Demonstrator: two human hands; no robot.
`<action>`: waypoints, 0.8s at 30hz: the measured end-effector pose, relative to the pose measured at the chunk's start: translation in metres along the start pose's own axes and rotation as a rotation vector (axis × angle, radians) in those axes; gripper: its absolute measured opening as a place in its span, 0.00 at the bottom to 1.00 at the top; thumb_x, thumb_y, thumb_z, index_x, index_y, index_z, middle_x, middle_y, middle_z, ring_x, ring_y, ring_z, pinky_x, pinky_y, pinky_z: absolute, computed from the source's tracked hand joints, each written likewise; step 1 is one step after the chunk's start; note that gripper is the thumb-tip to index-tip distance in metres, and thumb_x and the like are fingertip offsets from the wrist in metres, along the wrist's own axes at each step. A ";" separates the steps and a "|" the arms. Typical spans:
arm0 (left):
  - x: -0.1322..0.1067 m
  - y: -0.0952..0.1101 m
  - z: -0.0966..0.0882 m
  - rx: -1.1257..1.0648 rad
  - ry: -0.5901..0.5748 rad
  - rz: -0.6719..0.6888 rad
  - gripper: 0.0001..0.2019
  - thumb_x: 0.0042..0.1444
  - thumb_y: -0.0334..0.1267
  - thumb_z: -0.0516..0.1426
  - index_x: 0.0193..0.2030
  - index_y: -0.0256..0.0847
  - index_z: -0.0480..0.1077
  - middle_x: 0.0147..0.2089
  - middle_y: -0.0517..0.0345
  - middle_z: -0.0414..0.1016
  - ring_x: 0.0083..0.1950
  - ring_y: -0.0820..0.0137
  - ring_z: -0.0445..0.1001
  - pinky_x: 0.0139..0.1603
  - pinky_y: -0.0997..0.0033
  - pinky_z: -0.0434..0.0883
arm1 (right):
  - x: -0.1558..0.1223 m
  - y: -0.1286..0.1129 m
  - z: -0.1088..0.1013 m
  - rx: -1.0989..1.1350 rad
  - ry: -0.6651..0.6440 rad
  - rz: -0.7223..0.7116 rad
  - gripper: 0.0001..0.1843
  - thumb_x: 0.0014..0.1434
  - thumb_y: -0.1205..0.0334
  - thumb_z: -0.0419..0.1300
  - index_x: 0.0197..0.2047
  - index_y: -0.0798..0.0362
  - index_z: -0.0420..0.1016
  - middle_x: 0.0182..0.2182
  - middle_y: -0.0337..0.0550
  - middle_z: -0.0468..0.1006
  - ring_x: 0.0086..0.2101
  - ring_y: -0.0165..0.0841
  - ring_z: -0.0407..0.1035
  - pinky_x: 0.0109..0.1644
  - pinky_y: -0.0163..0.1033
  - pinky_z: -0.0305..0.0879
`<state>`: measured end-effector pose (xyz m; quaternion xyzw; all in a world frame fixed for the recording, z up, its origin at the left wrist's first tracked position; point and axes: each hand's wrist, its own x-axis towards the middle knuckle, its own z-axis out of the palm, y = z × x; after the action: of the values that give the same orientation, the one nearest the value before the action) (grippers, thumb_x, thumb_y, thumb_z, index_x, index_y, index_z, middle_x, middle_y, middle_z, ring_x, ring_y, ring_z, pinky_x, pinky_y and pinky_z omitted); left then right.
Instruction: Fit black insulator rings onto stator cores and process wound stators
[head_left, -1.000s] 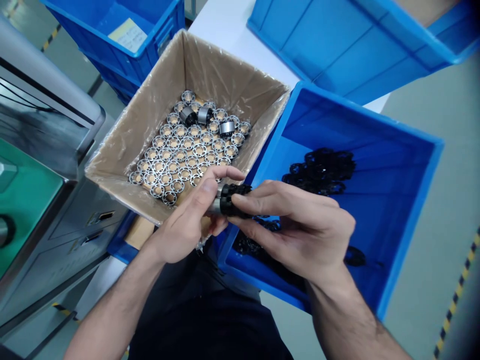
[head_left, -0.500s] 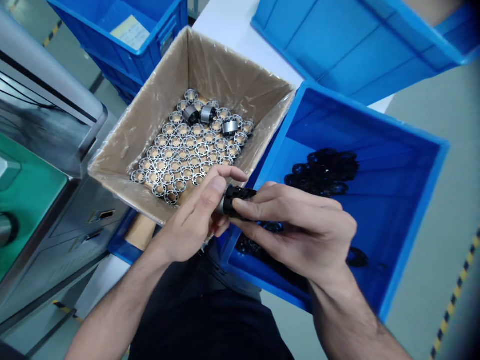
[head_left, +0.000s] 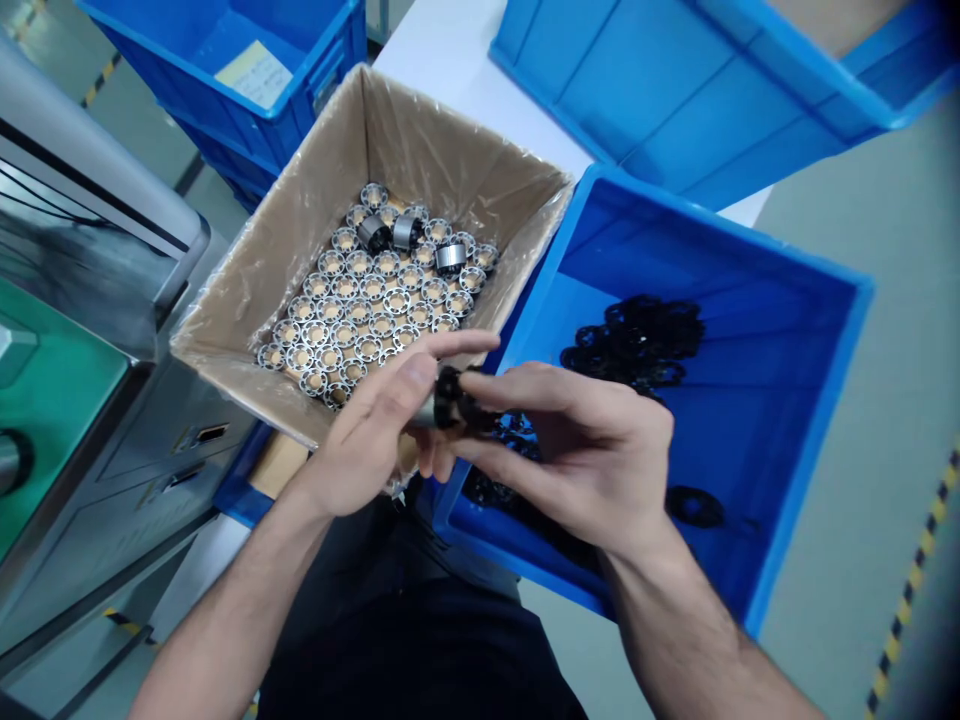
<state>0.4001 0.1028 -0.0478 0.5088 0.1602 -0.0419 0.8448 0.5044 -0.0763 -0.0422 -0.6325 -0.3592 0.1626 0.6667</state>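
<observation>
My left hand (head_left: 375, 425) is closed around a silver metal stator core (head_left: 425, 412), its index finger stretched out above it. A black plastic slotted ring (head_left: 448, 398) sits at the core's right end. My right hand (head_left: 600, 450) pinches a black plastic end piece (head_left: 476, 408) between thumb and fingers, against or very near that end; the exact contact is hidden by the fingers. Both hands are over the gap between a lined cardboard box (head_left: 442, 130) and a blue bin (head_left: 795, 400).
Rows of silver stator cores (head_left: 345, 310) stand in the box, with several black-ended ones (head_left: 451, 258) lying on top. Black plastic rings (head_left: 637, 335) are heaped in the blue bin. Another blue bin (head_left: 637, 80) stands behind, a blue crate (head_left: 300, 60) at upper left, a green-topped machine (head_left: 60, 420) at left.
My right hand's fingers have opened a little and shifted left around the black piece. My left index finger has straightened. The whole view has shifted slightly.
</observation>
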 end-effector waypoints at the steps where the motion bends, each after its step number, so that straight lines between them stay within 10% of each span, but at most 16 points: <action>1: 0.004 0.001 0.001 -0.030 0.063 0.040 0.30 0.79 0.72 0.61 0.61 0.46 0.82 0.42 0.55 0.86 0.27 0.72 0.76 0.26 0.72 0.73 | -0.001 -0.001 -0.001 0.028 0.016 0.037 0.28 0.66 0.71 0.84 0.65 0.37 0.94 0.52 0.37 0.97 0.44 0.38 0.93 0.53 0.42 0.93; 6: 0.015 0.004 0.004 -0.090 0.384 0.234 0.30 0.71 0.72 0.71 0.45 0.45 0.75 0.38 0.58 0.88 0.25 0.75 0.77 0.25 0.77 0.73 | -0.004 -0.005 -0.004 0.161 0.066 0.180 0.30 0.71 0.66 0.83 0.71 0.34 0.89 0.47 0.36 0.97 0.41 0.38 0.93 0.51 0.45 0.95; 11: 0.011 0.003 0.004 -0.010 0.258 0.147 0.33 0.77 0.73 0.65 0.74 0.52 0.79 0.34 0.62 0.79 0.27 0.71 0.75 0.29 0.73 0.77 | 0.000 -0.004 -0.002 0.154 0.105 0.188 0.31 0.60 0.67 0.90 0.63 0.36 0.93 0.44 0.32 0.97 0.45 0.38 0.95 0.54 0.39 0.93; 17: 0.010 -0.007 0.004 -0.002 0.118 0.075 0.25 0.80 0.69 0.64 0.56 0.48 0.79 0.36 0.62 0.76 0.26 0.74 0.71 0.23 0.77 0.68 | 0.006 -0.003 0.003 0.202 0.162 0.206 0.33 0.53 0.70 0.93 0.58 0.37 0.94 0.41 0.29 0.96 0.39 0.30 0.92 0.47 0.30 0.91; 24: 0.005 -0.011 0.002 0.026 0.057 0.046 0.25 0.86 0.68 0.54 0.62 0.49 0.76 0.31 0.65 0.69 0.25 0.74 0.65 0.25 0.75 0.65 | 0.008 -0.003 0.009 0.086 0.275 0.214 0.23 0.52 0.64 0.94 0.47 0.45 0.94 0.34 0.32 0.94 0.30 0.29 0.88 0.38 0.30 0.88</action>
<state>0.4026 0.0959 -0.0575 0.5243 0.1719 -0.0100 0.8339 0.5035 -0.0647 -0.0379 -0.6542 -0.1883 0.1598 0.7149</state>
